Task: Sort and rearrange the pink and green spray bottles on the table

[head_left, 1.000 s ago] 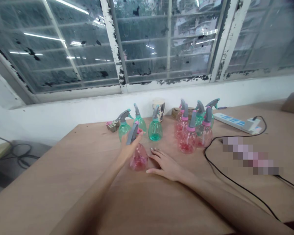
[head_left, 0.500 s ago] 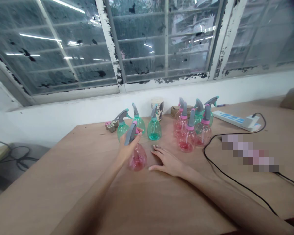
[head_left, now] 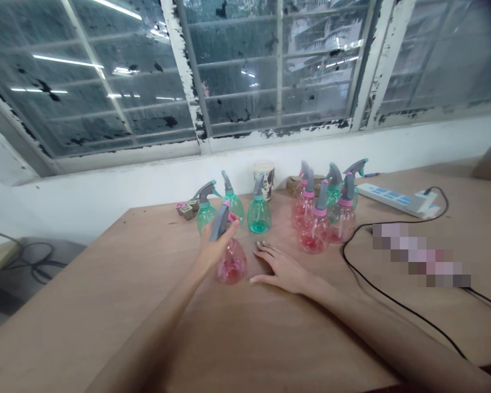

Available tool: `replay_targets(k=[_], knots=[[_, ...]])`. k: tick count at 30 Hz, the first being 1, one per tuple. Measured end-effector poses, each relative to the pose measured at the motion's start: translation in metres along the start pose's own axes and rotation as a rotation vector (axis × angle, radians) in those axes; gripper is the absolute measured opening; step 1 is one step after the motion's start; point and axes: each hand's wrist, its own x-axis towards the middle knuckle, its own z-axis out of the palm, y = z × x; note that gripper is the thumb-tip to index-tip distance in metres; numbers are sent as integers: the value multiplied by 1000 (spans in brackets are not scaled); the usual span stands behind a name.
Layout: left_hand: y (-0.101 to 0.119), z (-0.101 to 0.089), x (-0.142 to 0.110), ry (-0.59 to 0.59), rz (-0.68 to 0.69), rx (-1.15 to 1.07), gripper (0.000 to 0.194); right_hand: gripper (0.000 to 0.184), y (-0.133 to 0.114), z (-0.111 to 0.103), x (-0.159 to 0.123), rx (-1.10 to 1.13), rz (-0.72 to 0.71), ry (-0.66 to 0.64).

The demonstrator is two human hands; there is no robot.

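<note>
My left hand is wrapped round the neck of a pink spray bottle with a grey and pink trigger head. The bottle stands on the wooden table, pink liquid low inside it. To its right, my right hand rests on the tabletop, fingers spread and holding nothing. Behind the left hand are two green spray bottles, one at the left and one farther back. Another green spray bottle stands beyond the gap between my hands.
Several pink and green spray bottles cluster at the right. A patterned paper cup and small blocks stand near the wall. A white power strip and a black cable lie on the right, beside a pixelated patch. Windows rise behind.
Both hands and the held bottle keep almost the same place. The whole view has shifted very slightly.
</note>
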Motion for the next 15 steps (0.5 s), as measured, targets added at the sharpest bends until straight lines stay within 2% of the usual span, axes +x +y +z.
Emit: replay_targets(k=[8,15], knots=[[-6,-1,1,56,-23,77,26,86,-2,-3,0,-18,3,-19],[2,0,0,45,-2,45,26,85,-2,-2,0,3,11,-19]])
